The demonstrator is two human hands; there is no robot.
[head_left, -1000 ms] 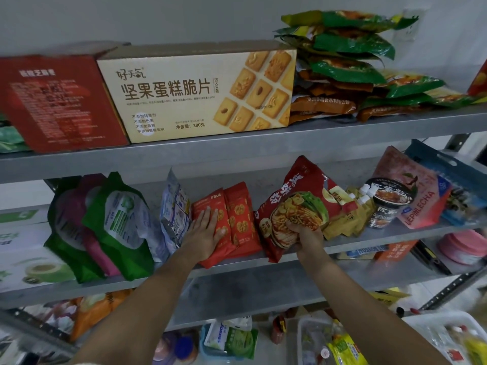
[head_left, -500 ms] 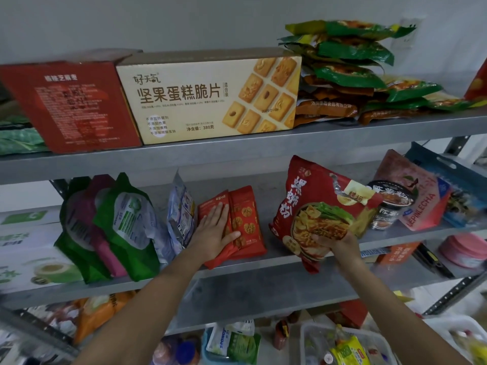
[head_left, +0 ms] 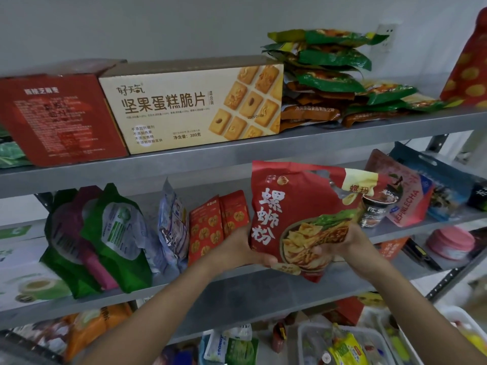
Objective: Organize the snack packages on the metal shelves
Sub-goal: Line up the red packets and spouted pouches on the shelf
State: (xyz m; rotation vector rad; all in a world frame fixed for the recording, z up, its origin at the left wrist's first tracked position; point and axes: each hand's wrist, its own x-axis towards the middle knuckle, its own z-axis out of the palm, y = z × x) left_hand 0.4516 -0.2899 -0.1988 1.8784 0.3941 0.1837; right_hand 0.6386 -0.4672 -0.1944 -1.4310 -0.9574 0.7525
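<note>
The left hand (head_left: 237,250) and right hand (head_left: 346,241) both grasp the red noodle bag (head_left: 297,214) by its lower edge, centre of frame, before the middle shelf (head_left: 158,288); small red packs (head_left: 218,227) beside it stand tidy; this bag seems not yet placed.

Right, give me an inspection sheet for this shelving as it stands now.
Surface: middle shelf and upper shelf, grey metal, both crowded.
Job's things: red luosifen noodle bag held upright in front of the middle shelf; two red packets stand to its left; green bags lean further left; biscuit box and stacked green packets on the upper shelf.
Clutter: pink round container below the middle shelf; clear bin of packets at the bottom.
Hands: left hand and right hand both grip the noodle bag's lower part.
Cables: nothing seen.
Surroundings: white wall, wall socket.
</note>
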